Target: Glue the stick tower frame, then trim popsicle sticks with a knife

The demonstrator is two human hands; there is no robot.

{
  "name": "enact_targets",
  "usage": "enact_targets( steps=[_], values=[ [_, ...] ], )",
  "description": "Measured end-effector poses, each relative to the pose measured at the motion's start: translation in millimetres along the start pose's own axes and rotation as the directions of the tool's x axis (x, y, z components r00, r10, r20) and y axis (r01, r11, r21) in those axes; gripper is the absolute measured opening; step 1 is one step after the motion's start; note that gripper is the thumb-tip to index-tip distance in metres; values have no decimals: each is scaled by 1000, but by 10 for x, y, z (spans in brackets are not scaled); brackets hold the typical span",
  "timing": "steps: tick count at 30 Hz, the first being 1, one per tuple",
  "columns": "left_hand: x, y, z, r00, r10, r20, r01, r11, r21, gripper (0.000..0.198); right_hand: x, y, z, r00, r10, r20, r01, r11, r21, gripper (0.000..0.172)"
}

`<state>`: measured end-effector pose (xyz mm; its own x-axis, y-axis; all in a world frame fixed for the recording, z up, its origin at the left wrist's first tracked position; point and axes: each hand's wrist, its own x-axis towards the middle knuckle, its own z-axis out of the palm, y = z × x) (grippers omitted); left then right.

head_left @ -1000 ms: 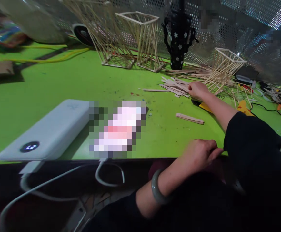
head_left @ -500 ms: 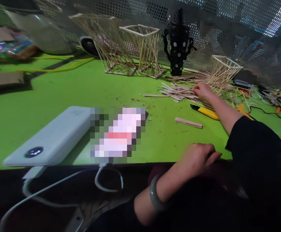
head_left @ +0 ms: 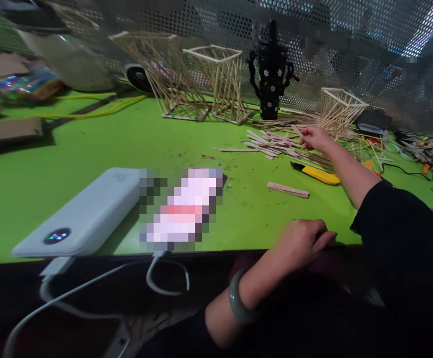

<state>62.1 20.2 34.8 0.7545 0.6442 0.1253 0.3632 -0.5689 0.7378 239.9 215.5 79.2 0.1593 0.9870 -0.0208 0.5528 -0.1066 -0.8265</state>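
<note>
at far left, cardboard (head_left: 11, 130) is cut off by the frame's edge, and the colourful bag (head_left: 18, 87) behind it is too blurred to read. the power bank (head_left: 85, 209) lies on the green surface (head_left: 100, 139); its round display is lit, but the digits are smeared, and a faint mark near its far end is illegible. right of it, the phone (head_left: 186, 209) is masked by blocks, so its screen cannot be read. cables run from both into the dark below the surface's front edge.

behind these, the left tower (head_left: 169, 87) and middle tower (head_left: 221, 84) stand side by side. next comes the black tumbler (head_left: 271, 82) with white flowers. the pile (head_left: 270, 144) of flat sticks lies in front of it, beyond the left hand and just left of the right hand. a pair of sticks (head_left: 288, 190) lies between the two hands.

the left hand (head_left: 303, 241) is loosely curled at the front edge; its palm is hidden, so i cannot tell whether it holds anything. the right hand (head_left: 313, 139), fingers pinched together, has hold of one stick (head_left: 297, 131) above the pile's right end. the yellow cutter (head_left: 320, 175) lies just nearer than that hand; the short tower (head_left: 341, 112) stands behind it, base partly hidden. clutter (head_left: 419, 149) at far right is dim.
</note>
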Motion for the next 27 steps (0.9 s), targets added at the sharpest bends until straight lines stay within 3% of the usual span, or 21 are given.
enact_targets(
  steps=[14,21,24,27],
  values=[
    [17,18,-14,999,-47,1,47,999,-11,33,-68,29,-46,1000,-7,-25,6,1000,-24,11],
    [17,11,-6,999,-39,-20,37,997,-70,33,-185,-95,-143,995,29,94,-56,953,297,18],
    [14,5,-6,999,-37,-23,35,995,-99,33,-159,-176,-159,997,-28,73,-3,917,400,24],
    [12,-6,-2,999,-25,-34,21,994,-104,33,-93,-280,-144,998,-60,2,55,927,372,34]
  ],
)
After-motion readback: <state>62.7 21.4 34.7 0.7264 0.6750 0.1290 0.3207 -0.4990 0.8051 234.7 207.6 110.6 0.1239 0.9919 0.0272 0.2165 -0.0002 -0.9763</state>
